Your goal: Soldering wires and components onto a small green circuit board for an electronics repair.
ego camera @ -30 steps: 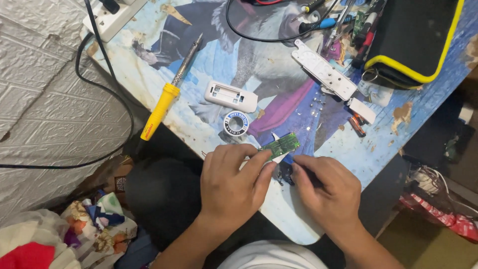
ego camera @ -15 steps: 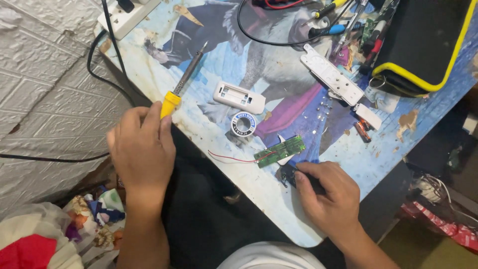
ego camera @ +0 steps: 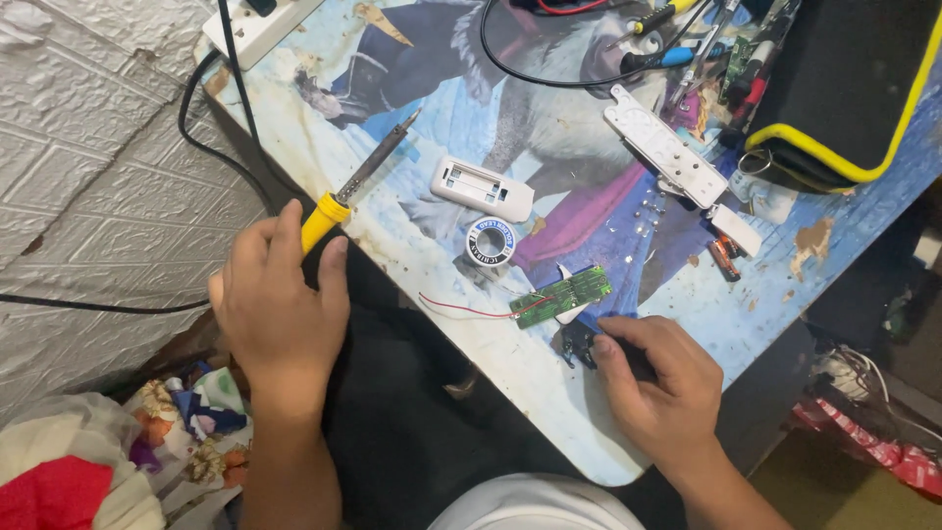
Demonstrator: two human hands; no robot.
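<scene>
Since a moment ago the left hand [ego camera: 280, 309] is closing around the yellow soldering iron [ego camera: 339, 201] at nine o'clock, while the right hand [ego camera: 662, 378] is pinching a small black part [ego camera: 577, 344] beside the unsoldered green circuit board [ego camera: 561, 295] on the desk [ego camera: 549, 393].

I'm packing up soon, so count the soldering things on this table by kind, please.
Soldering iron, gripped by the left hand: 1
Solder spool: 1
Green circuit board, beside the right hand: 1
White plastic casings: 2
Total: 5
</scene>
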